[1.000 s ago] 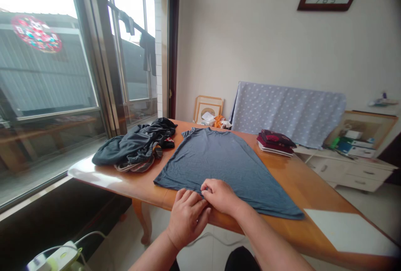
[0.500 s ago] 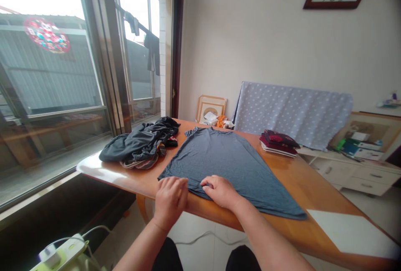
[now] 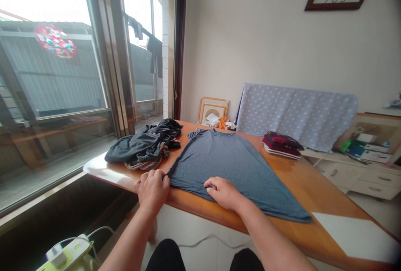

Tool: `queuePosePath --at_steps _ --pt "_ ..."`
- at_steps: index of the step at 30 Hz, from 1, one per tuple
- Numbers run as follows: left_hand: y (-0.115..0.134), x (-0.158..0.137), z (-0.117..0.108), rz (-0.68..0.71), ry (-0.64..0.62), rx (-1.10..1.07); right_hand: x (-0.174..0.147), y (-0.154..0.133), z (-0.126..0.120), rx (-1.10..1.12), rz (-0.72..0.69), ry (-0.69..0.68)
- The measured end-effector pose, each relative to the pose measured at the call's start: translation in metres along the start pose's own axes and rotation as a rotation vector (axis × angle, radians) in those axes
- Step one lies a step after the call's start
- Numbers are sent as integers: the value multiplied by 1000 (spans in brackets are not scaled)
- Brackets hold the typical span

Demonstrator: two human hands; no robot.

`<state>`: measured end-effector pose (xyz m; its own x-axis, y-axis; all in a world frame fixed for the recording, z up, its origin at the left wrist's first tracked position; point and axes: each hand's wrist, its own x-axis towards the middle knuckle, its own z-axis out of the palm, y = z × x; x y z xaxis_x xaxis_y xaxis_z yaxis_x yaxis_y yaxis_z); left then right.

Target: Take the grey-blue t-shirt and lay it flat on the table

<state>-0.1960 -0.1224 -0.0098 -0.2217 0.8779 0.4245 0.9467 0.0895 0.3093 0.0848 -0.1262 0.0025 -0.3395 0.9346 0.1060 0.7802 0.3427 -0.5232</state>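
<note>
A dark blue-grey T-shirt [image 3: 225, 162] lies spread on the wooden table, its collar toward the wall and its wide hem along the near edge. At the hem's left corner is my left hand [image 3: 153, 188], thumb and fingers closed on the cloth there. My right hand [image 3: 223, 192] rests on the hem near its middle, with curled fingers pinching the fabric; the fingertips are partly hidden.
A rumpled pile of dark clothes [image 3: 145, 143] sits at the table's left. Folded maroon and striped clothes [image 3: 282, 144] are stacked at the right. A white sheet [image 3: 354, 235] lies near the right front edge of the table [image 3: 300, 183]. Below left is a power strip [image 3: 70, 254].
My left hand has moved left to the shirt's hem corner and closed there. My right hand stays on the hem. The view has shifted slightly.
</note>
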Motion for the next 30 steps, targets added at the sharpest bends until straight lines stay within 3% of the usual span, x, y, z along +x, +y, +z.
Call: queuePosePath --at_steps 4,8,14,16,21,25,30 --pt "-4 4 -2 -75 -17 20 -3 0 -1 19 -4 0" --pt "-2 5 -3 -50 8 46 -4 1 -2 88 -30 17" --pt "19 0 0 165 105 -63 -15 17 -21 282 6 131" --pt "31 -4 1 315 57 -221 -23 26 -31 277 33 151" --pt "71 -18 2 638 -216 -564 -50 48 -47 238 104 126" --pt "99 -27 3 744 -337 -557 -66 55 -50 141 112 116" --pt "109 -27 9 729 -373 -452 -72 55 -48 56 93 85"
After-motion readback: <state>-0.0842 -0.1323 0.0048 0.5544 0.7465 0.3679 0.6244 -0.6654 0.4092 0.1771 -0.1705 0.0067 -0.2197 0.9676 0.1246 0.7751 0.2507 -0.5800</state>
